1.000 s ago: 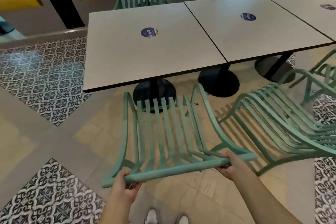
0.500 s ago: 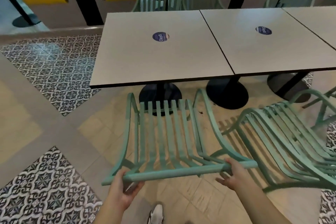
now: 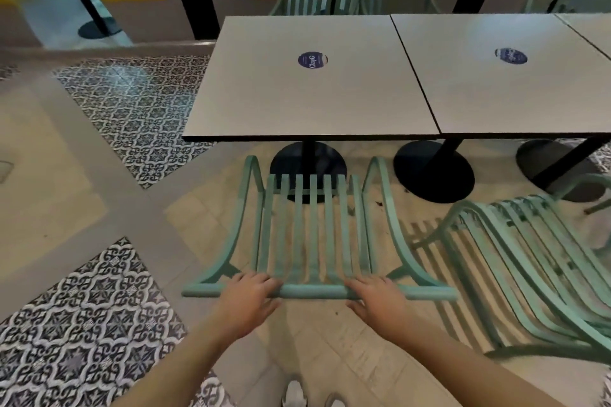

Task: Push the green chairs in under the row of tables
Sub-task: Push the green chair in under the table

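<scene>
Green slatted metal chair (image 3: 312,235) faces grey square table (image 3: 310,92), seat front at its black pedestal base (image 3: 307,165), left hand (image 3: 246,299) and right hand (image 3: 377,299) both curled over the top rail.

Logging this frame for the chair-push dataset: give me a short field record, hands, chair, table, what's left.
left hand: on top rail of the chair, fingers over it
right hand: on the same rail
held chair: faces the left table, front edge short of its pedestal base
left table: round blue sticker
second chair: to the right, away from the tables
step left: both chairs not yet under
</scene>
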Action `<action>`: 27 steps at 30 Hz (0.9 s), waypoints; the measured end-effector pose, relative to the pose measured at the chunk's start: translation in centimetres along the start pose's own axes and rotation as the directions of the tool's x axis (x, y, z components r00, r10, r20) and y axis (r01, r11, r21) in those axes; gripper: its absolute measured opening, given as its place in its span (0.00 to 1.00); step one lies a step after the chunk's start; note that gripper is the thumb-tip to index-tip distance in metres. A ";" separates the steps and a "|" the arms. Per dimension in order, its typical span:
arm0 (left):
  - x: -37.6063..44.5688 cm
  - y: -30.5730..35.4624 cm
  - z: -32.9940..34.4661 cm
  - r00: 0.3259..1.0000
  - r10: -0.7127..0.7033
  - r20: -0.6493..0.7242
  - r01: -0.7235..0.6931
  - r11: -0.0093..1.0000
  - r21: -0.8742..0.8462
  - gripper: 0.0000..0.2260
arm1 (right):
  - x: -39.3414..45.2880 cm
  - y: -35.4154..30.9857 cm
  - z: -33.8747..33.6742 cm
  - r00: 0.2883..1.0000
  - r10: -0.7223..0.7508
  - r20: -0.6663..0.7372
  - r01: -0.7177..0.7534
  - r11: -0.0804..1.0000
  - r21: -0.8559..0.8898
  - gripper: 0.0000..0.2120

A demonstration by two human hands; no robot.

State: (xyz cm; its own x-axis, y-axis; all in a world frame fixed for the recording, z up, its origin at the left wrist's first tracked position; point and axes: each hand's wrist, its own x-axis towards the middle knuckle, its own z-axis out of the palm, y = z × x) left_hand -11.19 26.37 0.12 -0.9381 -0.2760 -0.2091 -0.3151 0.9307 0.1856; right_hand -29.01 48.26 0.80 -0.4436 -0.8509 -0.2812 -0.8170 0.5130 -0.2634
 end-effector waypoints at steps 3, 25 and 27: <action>0.7 0.6 -0.4 0.993 0.021 0.114 -0.025 0.999 0.028 0.20 | 0.0 0.5 1.1 0.998 -0.033 -0.058 0.035 0.999 0.025 0.19; 7.6 -2.7 -1.5 0.993 0.078 0.089 -0.081 0.996 0.032 0.14 | 6.2 1.8 -3.2 1.000 0.001 0.023 0.000 0.999 -0.042 0.17; 8.3 -3.0 -1.7 0.993 0.076 0.086 -0.078 0.997 0.025 0.14 | 6.9 1.9 -3.6 1.000 -0.001 0.023 0.001 1.000 -0.026 0.17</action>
State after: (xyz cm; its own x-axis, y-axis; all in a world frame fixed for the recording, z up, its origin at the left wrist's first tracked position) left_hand -18.27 20.83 -0.50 -0.9435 -0.1827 -0.2764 -0.2369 0.9552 0.1773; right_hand -34.99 42.94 1.69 -0.4343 -0.8485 -0.3024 -0.8269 0.5086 -0.2397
